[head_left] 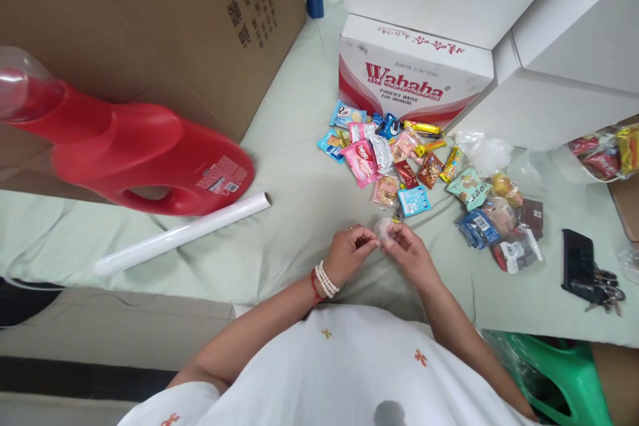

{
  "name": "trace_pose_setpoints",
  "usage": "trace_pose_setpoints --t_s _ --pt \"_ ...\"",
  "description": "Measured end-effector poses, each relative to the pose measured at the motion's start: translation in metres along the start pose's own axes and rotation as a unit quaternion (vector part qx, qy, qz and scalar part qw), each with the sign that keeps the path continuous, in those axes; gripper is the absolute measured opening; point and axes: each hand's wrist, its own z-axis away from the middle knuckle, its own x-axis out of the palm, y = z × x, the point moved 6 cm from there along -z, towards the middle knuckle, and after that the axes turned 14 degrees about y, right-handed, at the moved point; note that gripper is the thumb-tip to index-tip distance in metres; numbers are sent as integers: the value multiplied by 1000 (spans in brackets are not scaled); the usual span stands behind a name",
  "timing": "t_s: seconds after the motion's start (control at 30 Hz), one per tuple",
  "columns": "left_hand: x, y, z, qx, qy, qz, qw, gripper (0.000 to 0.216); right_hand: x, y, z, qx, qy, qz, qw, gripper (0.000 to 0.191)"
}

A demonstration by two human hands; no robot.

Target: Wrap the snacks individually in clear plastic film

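Observation:
My left hand (350, 251) and my right hand (408, 250) meet over the pale green cloth (289, 200), both pinching a small clear wrapped sweet (383, 229) between their fingertips. A bead bracelet and a red thread circle my left wrist. Just beyond the hands lies a heap of small colourful snack packets (384, 160). A second group of packets (494, 219) sits to the right of my right hand.
A red detergent jug (134, 153) lies on its side at left, a white rolled tube (182, 233) in front of it. A big brown carton (150, 20), a Wahaha box (409, 73) and white boxes (549, 33) stand behind. A black wallet with keys (584, 266) lies at right.

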Motion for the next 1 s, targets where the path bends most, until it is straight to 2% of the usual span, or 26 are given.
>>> trace_pose_setpoints --t_s 0.1,0.23,0.37,0.4,0.47,0.53,0.57,0.63,0.7,0.77,0.83,0.93,1.0 --pt "-7 -8 -3 -68 2 63 996 35 -9 -1 -2 -23 15 36 999 31" --pt "-18 -18 -10 -159 1 178 971 44 -35 1 -10 43 78 -29 996 35" --pt "-20 -21 -11 -216 -12 255 942 47 -52 6 -12 81 74 -32 993 40" --pt "-19 -20 -10 -223 -19 263 938 48 -56 6 -11 65 86 -1 994 40" --pt "-15 -17 -8 -220 -36 260 939 47 -66 -2 -7 -22 151 94 984 38" --pt "-13 -13 -5 -197 -47 240 949 45 -70 -19 3 -144 222 175 948 31" --pt "-12 -11 -4 -184 -49 226 955 43 -66 -28 8 -194 231 198 933 28" --pt "-10 -10 -2 -162 -52 199 965 42 -49 -38 13 -245 187 224 925 29" --pt "-9 -9 0 -150 -58 180 970 42 -28 -42 11 -259 119 246 926 31" --pt "-10 -8 1 -146 -59 177 971 42 -15 -43 4 -258 85 259 927 19" --pt "-14 -8 1 -159 -42 199 966 42 -15 -40 -4 -233 85 229 941 15" --pt "-25 -13 -2 -193 6 245 950 40 -32 -36 -13 -172 112 126 971 18" --pt "-32 -16 -4 -201 32 254 945 34 -45 -36 -15 -156 117 70 978 19"
